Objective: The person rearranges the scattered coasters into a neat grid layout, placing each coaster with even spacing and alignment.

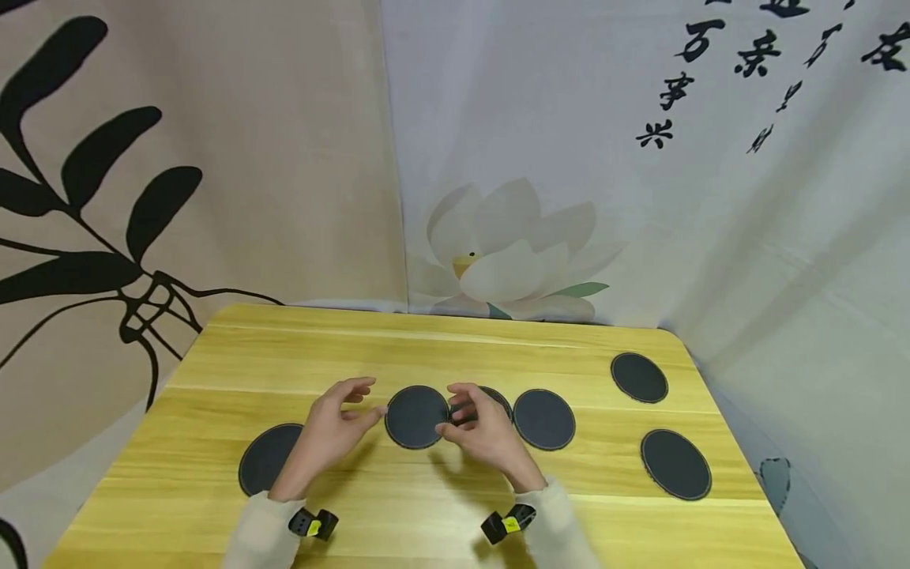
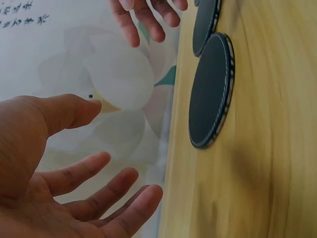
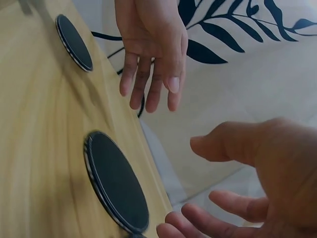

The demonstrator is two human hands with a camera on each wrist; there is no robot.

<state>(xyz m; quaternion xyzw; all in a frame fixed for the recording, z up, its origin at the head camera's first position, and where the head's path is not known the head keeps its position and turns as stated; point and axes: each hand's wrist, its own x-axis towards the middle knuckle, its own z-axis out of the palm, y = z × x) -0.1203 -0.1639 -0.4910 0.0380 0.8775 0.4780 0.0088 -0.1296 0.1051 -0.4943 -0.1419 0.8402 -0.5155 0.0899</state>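
My left hand (image 1: 334, 431) hovers above the table with fingers spread and loosely bent, just left of a round black coaster (image 1: 417, 417). On the other side of that coaster is my right hand (image 1: 490, 431), raised too, fingers apart and nothing between them. Behind the right hand a second coaster (image 1: 500, 397) is partly hidden, and a third coaster (image 1: 544, 420) lies beside it in the row. In the left wrist view the nearest coaster (image 2: 212, 91) shows a pale stitched edge. My left forearm partly covers another coaster (image 1: 266, 458).
Two more coasters lie toward the right side of the wooden table (image 1: 398, 514), one farther back (image 1: 639, 377) and one nearer (image 1: 676, 465). A printed cloth (image 1: 306, 158) hangs behind the table's back edge. Each wrist wears a small black camera.
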